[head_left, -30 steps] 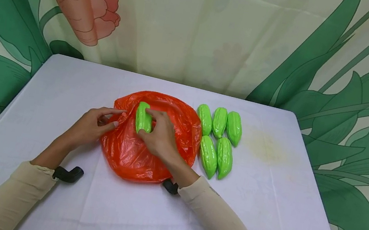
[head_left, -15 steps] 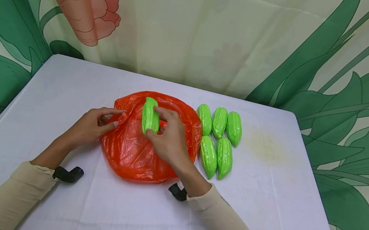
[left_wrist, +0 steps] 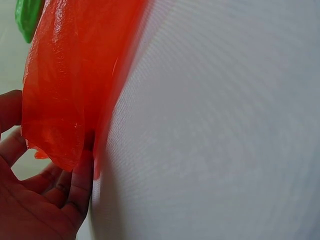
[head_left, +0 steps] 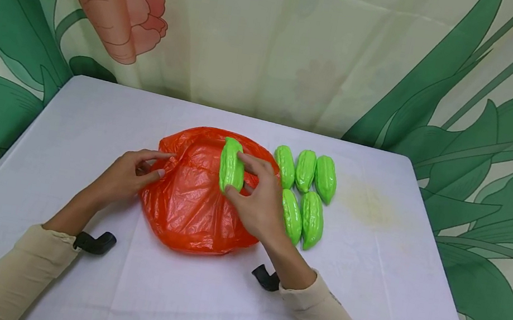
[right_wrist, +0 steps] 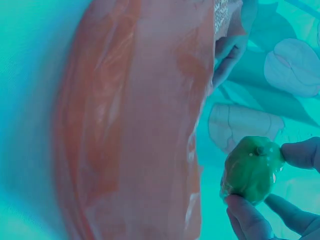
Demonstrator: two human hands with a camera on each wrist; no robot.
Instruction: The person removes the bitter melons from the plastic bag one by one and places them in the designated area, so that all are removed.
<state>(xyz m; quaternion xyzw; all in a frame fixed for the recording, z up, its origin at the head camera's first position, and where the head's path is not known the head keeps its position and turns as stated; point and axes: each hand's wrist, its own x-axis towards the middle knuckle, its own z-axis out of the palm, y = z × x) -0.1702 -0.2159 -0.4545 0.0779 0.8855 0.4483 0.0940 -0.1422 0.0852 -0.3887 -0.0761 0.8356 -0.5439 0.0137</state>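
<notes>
My right hand (head_left: 255,196) holds a glossy, ribbed green bitter melon (head_left: 230,166) between thumb and fingers, over the right part of a red plastic bag (head_left: 184,193). In the right wrist view the melon (right_wrist: 252,167) shows its stubby end and is apart from the bag (right_wrist: 160,120). At the bag's left rim my left hand (head_left: 129,172) holds the edge with thumb and fingers; the left wrist view shows these fingers (left_wrist: 80,187) against the red film (left_wrist: 60,100), some tips hidden. More bitter melons (head_left: 311,221) lie right of the bag in two rows.
A white cloth covers the table (head_left: 162,297). Behind it hangs a curtain (head_left: 276,44) printed with flowers and leaves. Black wrist mounts (head_left: 95,242) stick out from both wrists. A faint yellow stain (head_left: 371,205) marks the cloth right of the melons.
My right hand has carried the bitter melon rightward across the bag, from its left part toward its right side. The left hand and the melons on the table stay in place.
</notes>
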